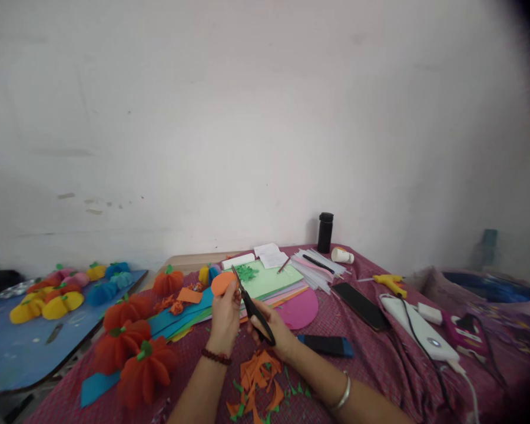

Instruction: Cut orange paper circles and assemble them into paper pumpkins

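My left hand [224,318] pinches a round piece of orange paper [222,283] and holds it up over the table. My right hand [274,333] grips black scissors [252,307] by their handles. The blades point up to the left and meet the edge of the orange paper. Below my hands, orange and green paper scraps [258,380] lie on the maroon cloth [371,353].
Orange paper pumpkins [135,347] sit at the left, with more coloured ones [62,291] on a blue board. Coloured paper sheets [269,282], a pink disc [300,309], a phone [361,305], a yellow glue gun [391,284], a black bottle [325,232] and a power bank [419,333] lie around.
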